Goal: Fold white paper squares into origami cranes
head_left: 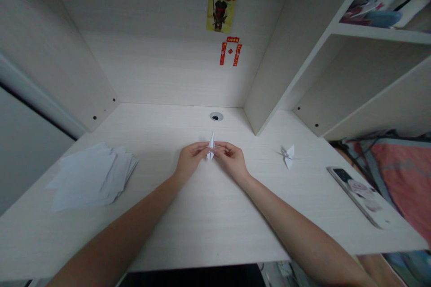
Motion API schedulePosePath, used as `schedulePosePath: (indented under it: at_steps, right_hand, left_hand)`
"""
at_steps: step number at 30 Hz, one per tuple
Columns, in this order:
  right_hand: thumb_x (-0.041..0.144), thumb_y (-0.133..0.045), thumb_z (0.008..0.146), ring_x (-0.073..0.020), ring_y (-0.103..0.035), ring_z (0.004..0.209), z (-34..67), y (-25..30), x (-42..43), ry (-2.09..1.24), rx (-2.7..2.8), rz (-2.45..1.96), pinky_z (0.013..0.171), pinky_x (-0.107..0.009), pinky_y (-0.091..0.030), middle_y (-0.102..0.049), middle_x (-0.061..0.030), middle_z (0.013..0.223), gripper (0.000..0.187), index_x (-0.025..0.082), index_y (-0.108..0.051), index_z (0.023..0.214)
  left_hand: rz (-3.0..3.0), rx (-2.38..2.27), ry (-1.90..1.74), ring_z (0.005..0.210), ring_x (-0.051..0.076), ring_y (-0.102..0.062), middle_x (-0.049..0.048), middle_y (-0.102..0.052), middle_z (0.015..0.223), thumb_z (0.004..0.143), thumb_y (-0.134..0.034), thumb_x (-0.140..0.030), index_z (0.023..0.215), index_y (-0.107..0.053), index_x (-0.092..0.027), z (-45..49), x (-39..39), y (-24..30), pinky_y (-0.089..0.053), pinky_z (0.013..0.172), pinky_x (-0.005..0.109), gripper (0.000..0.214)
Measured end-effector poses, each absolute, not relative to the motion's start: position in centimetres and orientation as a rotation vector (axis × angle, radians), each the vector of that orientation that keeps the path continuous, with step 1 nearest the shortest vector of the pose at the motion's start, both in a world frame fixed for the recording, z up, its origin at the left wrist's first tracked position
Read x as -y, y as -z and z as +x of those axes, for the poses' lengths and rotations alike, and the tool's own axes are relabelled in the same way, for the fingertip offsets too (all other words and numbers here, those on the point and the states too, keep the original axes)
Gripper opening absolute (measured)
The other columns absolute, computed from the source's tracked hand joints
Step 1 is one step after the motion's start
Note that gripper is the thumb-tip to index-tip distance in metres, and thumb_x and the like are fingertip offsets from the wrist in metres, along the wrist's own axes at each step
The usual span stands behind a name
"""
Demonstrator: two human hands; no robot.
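Between my two hands, over the middle of the desk, a small folded white paper piece [211, 143] points its narrow tip away from me. My left hand [192, 157] pinches its left side between thumb and fingers. From the other side, my right hand [232, 157] grips the right edge in the same way. The thumbs nearly meet at the paper's centre and cover part of its folds. A finished-looking white paper crane [288, 157] rests on the desk to the right, apart from my hands.
A loose stack of white paper sheets [90, 177] lies at the left. To the right is a phone [357, 195] in a decorated case. A round cable hole [216, 116] sits near the back panel, and a vertical divider [269, 80] stands at the back right.
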State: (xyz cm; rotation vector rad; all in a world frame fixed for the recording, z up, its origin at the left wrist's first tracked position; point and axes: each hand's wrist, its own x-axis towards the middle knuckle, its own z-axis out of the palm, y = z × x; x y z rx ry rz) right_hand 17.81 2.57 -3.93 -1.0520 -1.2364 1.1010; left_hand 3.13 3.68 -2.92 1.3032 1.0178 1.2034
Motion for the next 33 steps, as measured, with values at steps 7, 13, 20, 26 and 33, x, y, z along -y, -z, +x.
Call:
schedulePosePath:
  at_steps: [7,13,20,26,33]
  right_hand:
    - [0.031,-0.076,0.058,-0.0158,-0.065,0.068,18.6,4.2,-3.3,-1.293,1.164,-0.984,0.070,-0.029,-0.050,-0.073,-0.0039,0.079,0.025,0.019,-0.072,0.079]
    - [0.035,-0.072,0.063,-0.0173,-0.065,0.070,18.2,4.0,-3.1,-1.179,1.175,-1.024,0.070,-0.031,-0.051,-0.073,-0.0048,0.082,0.023,0.020,-0.073,0.081]
    - [0.037,-0.066,0.071,-0.0179,-0.063,0.072,18.2,4.0,-2.8,-0.808,1.359,-1.141,0.064,-0.028,-0.049,-0.071,-0.0056,0.082,0.020,0.021,-0.073,0.081]
    - [0.033,-0.059,0.079,-0.0183,-0.062,0.078,18.4,3.2,-2.1,-0.478,1.549,-1.195,0.071,-0.031,-0.048,-0.070,-0.0042,0.083,0.016,0.025,-0.072,0.085]
    - [0.028,-0.053,0.083,-0.0199,-0.062,0.085,18.4,3.1,-1.8,-0.133,1.827,-1.244,0.081,-0.033,-0.042,-0.071,-0.0042,0.088,0.018,0.025,-0.070,0.089]
  left_hand:
    - [1.239,-0.985,-1.118,0.074,0.017,-0.063,0.0070,-0.071,0.084,0.063,-0.071,-0.031,0.081,-0.069,-0.014,2.5,-4.1,2.9,-0.047,0.075,0.030,0.025]
    - [1.228,-0.971,-1.107,0.072,0.016,-0.063,0.0061,-0.071,0.080,0.065,-0.070,-0.033,0.082,-0.068,-0.014,2.3,-4.3,3.2,-0.047,0.073,0.028,0.025]
    - [1.243,-0.973,-1.098,0.077,0.018,-0.064,0.0079,-0.071,0.087,0.067,-0.068,-0.038,0.092,-0.068,-0.014,2.7,-4.1,3.2,-0.048,0.075,0.029,0.035]
    - [1.396,-1.010,-1.051,0.073,0.017,-0.062,0.0044,-0.070,0.079,0.070,-0.063,-0.037,0.085,-0.071,-0.015,3.1,-3.7,3.0,-0.046,0.070,0.026,0.027]
    - [1.415,-1.044,-1.083,0.070,0.016,-0.059,0.0026,-0.067,0.073,0.070,-0.062,-0.039,0.075,-0.070,-0.016,2.9,-3.8,3.2,-0.046,0.069,0.026,0.025]
